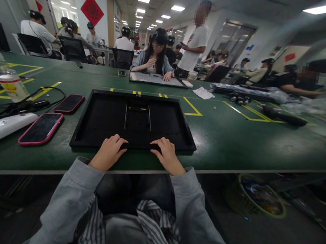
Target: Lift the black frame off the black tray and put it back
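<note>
Left hand (108,152) and right hand (167,156) at near rim of black tray (106,114), each part-open, a small gap between thumb and forefinger, tips touching rim; firm pinch: cannot tell. Tray lies flat on green table (226,136), just beyond both hands. Left of left hand: two phones, the nearer (41,128) pink-edged, the other (69,103) farther off. Beyond tray: seated person (154,60) touching a pale panel (154,79).
</note>
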Motion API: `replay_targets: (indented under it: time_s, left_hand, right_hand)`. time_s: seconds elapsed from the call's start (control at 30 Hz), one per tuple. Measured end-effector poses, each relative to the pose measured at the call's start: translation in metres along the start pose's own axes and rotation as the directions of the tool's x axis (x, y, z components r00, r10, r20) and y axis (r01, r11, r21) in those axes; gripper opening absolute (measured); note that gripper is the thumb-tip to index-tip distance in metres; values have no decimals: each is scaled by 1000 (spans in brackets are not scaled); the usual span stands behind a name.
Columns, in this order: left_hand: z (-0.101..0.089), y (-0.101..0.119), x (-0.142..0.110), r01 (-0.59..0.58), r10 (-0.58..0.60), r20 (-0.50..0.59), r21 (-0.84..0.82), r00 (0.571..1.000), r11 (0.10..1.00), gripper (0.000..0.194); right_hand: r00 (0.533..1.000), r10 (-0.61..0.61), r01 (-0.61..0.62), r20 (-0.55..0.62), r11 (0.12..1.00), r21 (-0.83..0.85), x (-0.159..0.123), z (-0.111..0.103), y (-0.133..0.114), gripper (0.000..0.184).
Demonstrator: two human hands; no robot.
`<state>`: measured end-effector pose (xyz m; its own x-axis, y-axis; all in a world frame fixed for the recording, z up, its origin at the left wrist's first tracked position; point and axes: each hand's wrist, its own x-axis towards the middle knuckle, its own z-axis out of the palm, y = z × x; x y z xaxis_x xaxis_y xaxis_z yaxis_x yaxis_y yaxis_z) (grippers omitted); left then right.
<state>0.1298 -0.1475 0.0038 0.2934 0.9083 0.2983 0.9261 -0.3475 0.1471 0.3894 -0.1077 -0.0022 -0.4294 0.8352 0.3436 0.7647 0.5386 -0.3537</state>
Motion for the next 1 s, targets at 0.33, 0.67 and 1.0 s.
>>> replay_targets:
  time_s: [0.33,0.67,1.0]
  left_hand:
    - [-24,20,10,-149,112,127,334,986,931,28]
    - [-9,-13,91,-202,117,232,386,966,900,35]
    - [27,-74,221,120,-176,193,274,965,954,43]
  right_hand:
    - [964,-165,208,210,957,-204,10,-14,-3,47]
    - [944,-164,274,287,874,-401,91,-1,17,48]
    - [989,63,0,133,905,-424,225,45,62,51]
